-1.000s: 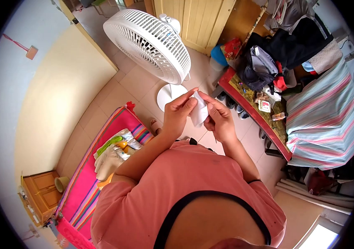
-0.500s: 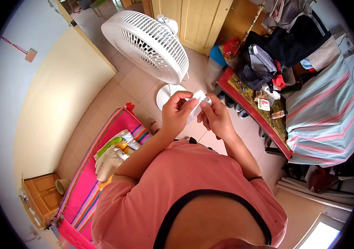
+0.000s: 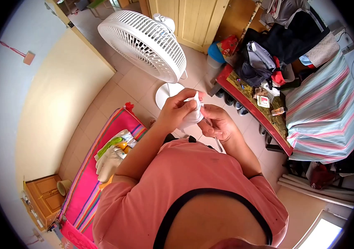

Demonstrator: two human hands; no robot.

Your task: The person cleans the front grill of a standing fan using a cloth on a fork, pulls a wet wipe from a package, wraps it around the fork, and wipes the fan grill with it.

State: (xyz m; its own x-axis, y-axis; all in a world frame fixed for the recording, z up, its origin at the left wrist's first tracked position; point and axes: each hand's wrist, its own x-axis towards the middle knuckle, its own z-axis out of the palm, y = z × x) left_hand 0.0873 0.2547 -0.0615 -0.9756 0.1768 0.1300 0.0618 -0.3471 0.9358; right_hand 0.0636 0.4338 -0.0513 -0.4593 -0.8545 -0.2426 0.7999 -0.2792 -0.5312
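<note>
A crumpled white cloth or tissue (image 3: 192, 118) is held up in front of my chest. My left hand (image 3: 178, 111) pinches it from the left, with a folded tip standing up between thumb and fingers. Closed fingers of my right hand (image 3: 220, 122) meet the cloth's right side. Below that hand, a thin grey rod-like piece (image 3: 219, 145) sticks out; the rest of it is hidden by the fingers and cloth, so I cannot tell its kind.
A white standing fan (image 3: 144, 45) is just beyond my hands. At left, a pink striped bed (image 3: 87, 174) bears folded clothes (image 3: 112, 155). On the right stands a red-edged table (image 3: 253, 116) with bags, small items and a striped cloth (image 3: 322, 116); shoes lie beneath it.
The white cloth has turned and bunched up, its tip now pointing upward. My right hand has shifted slightly down and right, and the grey rod-like piece shows more clearly below it.
</note>
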